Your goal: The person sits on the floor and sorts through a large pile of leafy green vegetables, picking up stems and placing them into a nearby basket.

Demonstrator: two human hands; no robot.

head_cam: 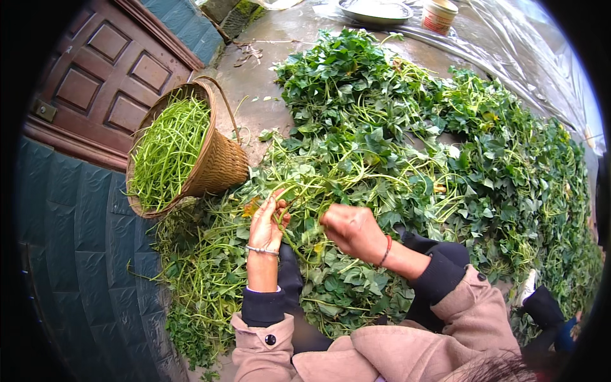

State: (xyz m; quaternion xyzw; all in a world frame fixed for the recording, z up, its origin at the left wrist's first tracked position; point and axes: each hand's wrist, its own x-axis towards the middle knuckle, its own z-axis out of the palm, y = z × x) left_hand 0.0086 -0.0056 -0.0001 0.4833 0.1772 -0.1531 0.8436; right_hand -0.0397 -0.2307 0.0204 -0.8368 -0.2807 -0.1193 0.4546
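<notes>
My left hand (268,222), with a silvery bracelet at the wrist, grips a green leafy vine (295,246) between thumb and fingers. To its right, my right hand (351,229) is curled beside the vine, a red and dark cord round its wrist; it is slightly blurred, and what its fingers hold is hidden. Heaped green vines and leaves (363,281) lie under and around both hands. At the upper left, a woven wicker basket (226,160) leans on its side, filled with cut green stems (169,153).
A brown panelled door (107,81) and a blue-green tiled wall (71,267) border the left. A metal basin (374,12), a plastic bucket (439,16) and clear plastic sheeting (520,52) lie beyond the heap. Another person's white shoe (526,289) and dark trouser leg are at lower right.
</notes>
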